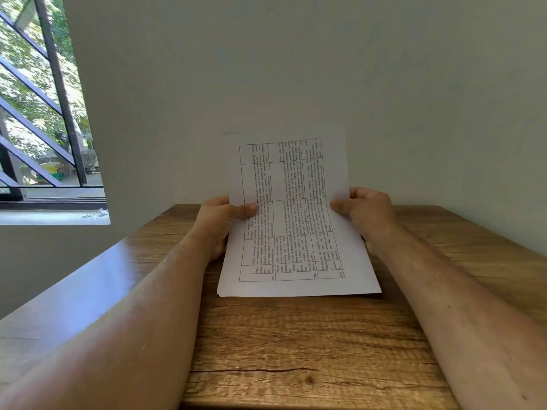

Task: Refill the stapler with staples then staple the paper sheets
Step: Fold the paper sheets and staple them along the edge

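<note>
- The paper sheets [291, 220] stand nearly upright over the middle of the wooden tabletop [310, 344], with their bottom edge resting on the wood or just above it; which of the two cannot be told.
- The top half of the sheets rises in front of the pale wall [296, 69] behind the tabletop's far edge.
- The front sheet carries a printed table of small text, turned sideways so that its lines run up and down the page. The words are too small to read.
- The left hand [220, 223] holds the sheets at their left edge, about halfway up. Its thumb lies across the printed face and its fingers are curled behind the paper, so the grip is a pinch on the sheets.
- The right hand [365, 216] holds the right edge at about the same height, thumb on the front and fingers folded behind, also pinching the sheets.
- Between the two hands the paper bows slightly, and its lower part flares toward the near edge of the tabletop.
- Both bare forearms reach in from the near corners of the view and pass over the tabletop's near edge toward the sheets.
- The tabletop has a brown wood grain with dark cracks and a knot near its near edge; its left edge shines with light.
- A window [44, 113] with dark slanted bars is set in the wall beyond the tabletop's left edge, with green trees outside it.
- How many sheets are in the stack cannot be told.
</note>
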